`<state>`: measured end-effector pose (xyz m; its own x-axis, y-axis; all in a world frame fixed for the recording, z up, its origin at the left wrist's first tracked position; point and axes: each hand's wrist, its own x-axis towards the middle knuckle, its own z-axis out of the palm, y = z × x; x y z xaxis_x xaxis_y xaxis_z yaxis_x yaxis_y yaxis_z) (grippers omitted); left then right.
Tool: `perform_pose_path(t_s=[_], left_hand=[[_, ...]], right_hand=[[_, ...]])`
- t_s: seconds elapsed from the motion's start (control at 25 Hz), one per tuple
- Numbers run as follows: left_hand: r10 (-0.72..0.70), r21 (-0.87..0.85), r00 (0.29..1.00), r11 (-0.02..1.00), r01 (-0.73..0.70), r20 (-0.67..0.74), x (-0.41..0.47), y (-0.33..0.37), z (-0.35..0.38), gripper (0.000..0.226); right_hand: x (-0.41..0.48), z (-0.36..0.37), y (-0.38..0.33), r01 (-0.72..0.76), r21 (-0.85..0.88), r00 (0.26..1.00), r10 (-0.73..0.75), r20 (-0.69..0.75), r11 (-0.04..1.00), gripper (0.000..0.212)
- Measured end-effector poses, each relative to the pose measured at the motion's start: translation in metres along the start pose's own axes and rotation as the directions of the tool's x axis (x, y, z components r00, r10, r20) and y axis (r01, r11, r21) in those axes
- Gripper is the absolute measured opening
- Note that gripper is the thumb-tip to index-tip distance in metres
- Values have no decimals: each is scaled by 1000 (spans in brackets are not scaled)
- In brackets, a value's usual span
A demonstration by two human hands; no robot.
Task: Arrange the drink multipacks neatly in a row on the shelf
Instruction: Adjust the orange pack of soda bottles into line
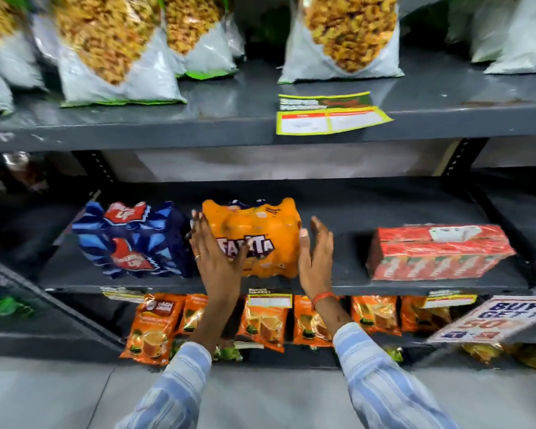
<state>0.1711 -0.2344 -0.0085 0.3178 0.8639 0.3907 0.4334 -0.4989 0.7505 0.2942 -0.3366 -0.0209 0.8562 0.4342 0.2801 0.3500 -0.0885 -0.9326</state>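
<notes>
An orange Fanta multipack stands on the middle grey shelf. My left hand lies flat against its left front side, fingers stretched. My right hand is pressed to its right side with fingers apart. A blue Thums Up multipack sits right beside it on the left, touching or nearly so. A red carton multipack lies further right, with a gap of bare shelf between it and the orange pack.
Large snack bags fill the upper shelf, with a yellow-green price tag at its edge. Orange tea pouches hang below. A sale sign sticks out at the lower right. Grey floor lies underneath.
</notes>
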Motion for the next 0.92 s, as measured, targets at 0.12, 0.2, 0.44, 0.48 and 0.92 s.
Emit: perform_pose_path(t_s=[0.12,0.2,0.44,0.48,0.92], left_hand=[[-132,-65,988,988,137,77,13,-29,-16,88],[-157,-93,984,982,165,89,20,-39,-22,86],[-165,-137,985,976,170,51,14,-29,-16,77],[-154,-150,987,976,160,51,10,-23,-14,75],[-104,-194,984,972,132,144,-24,28,21,77]], right_hand=[[-9,22,10,-81,-69,982,91,168,994,60],[-11,29,10,-99,-106,975,118,187,989,66],[-3,11,16,-42,-159,980,72,186,986,60],[-2,3,19,-38,-156,981,67,183,987,59],[10,-66,38,-82,-84,988,92,126,993,53]])
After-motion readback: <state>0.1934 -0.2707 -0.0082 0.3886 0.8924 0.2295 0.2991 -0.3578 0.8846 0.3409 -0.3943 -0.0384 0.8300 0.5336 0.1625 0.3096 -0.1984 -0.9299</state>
